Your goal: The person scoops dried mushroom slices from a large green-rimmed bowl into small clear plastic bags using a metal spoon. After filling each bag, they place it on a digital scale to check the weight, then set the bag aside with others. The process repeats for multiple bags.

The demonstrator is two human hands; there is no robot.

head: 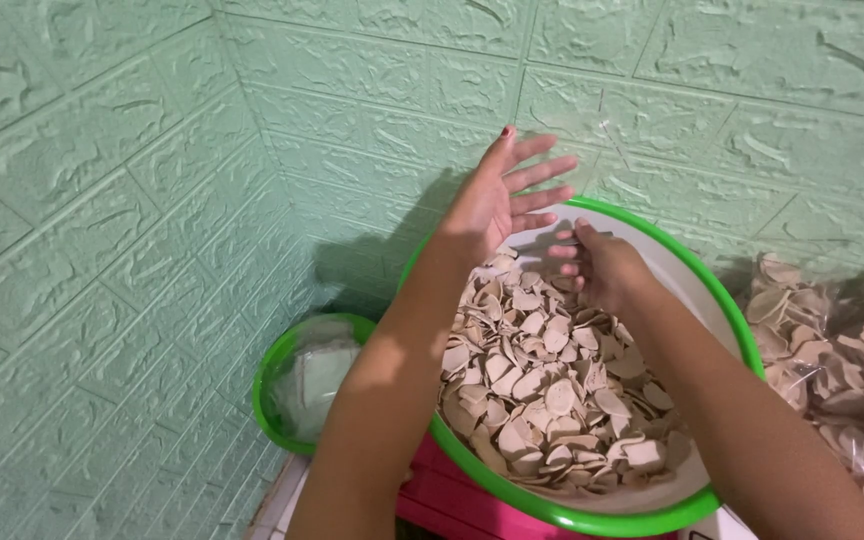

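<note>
A large white basin with a green rim [722,300] holds several flat beige chips [542,390]. Both my arms reach over it toward the wall. My left hand [502,195] is raised above the far rim, palm up, with its fingers spread inside a thin clear plastic bag [597,135] that is barely visible against the wall. My right hand [597,265] hovers just over the chips beside it, its fingers curled and pinching the bag's lower edge.
A smaller green bowl [282,400] with clear plastic inside stands at the left against the green textured wall [102,250]. Clear bags filled with chips [842,360] lie at the right. A pink object [452,495] sits under the basin.
</note>
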